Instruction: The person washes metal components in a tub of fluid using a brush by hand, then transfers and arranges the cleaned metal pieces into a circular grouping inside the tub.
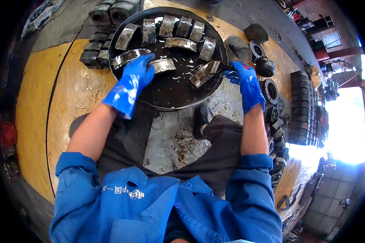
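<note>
A wide round black pan point(166, 106) in front of me holds dark wet liquid and several curved metal blocks. My left hand point(136, 77), in a blue rubber glove, lies against one curved block point(125, 58) at the pan's left side; its fingers and thumb are spread apart. Just right of that hand is a shiny curved block point(163, 65). My right hand point(242, 76), gloved the same, is closed round the handle of a flat brush point(215, 67) at the right rim. The brush's bristle end touches a tilted wet block point(200, 76). Most of the handle is hidden.
Beyond the pan's right rim stand an open metal can point(237, 49), a dark kettle-like pot point(265, 66) and ring-shaped parts point(270, 90). Dark blocks are stacked at far right point(299, 107) and at left point(92, 53). A stained metal sheet point(170, 141) lies between my legs.
</note>
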{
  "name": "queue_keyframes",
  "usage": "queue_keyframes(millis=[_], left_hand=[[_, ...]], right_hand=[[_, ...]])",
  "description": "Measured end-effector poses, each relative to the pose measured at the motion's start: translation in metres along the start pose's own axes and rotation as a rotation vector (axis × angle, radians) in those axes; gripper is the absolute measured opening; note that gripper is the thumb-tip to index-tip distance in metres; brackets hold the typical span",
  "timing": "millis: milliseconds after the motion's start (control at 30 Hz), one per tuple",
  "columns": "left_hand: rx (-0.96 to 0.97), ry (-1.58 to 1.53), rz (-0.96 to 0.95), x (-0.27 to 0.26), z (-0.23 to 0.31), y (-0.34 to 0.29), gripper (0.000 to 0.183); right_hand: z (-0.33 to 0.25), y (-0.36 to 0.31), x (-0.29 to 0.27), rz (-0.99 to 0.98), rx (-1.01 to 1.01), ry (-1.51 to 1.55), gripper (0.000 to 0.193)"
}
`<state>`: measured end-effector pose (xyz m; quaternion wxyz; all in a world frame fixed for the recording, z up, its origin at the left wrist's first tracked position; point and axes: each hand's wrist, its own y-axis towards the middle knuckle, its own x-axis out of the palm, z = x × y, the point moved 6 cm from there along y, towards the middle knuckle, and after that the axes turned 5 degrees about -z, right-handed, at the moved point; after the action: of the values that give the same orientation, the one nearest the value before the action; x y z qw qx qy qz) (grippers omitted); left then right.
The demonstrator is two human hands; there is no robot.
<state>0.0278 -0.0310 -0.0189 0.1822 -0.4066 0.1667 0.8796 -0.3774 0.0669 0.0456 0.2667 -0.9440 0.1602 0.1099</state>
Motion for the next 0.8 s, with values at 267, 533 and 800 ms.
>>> queue_keyframes(millis=[267,533,800], left_hand=[[0.001,0.151,0.115,0.018,-0.001,-0.035,0.053],[-0.003,0.279,0.179,0.018,0.001,-0.040,0.056],[0.007,0.290,0.165,0.018,0.006,-0.037,0.056]], right_hand=[[0.025,-0.013,-0.019,0.070,-0.206,0.279,0.036],[0.038,-0.057,0.056,-0.075,-0.142,-0.033,0.037],[0.034,-0.064,0.126,-0.045,-0.427,-0.731,0.032]])
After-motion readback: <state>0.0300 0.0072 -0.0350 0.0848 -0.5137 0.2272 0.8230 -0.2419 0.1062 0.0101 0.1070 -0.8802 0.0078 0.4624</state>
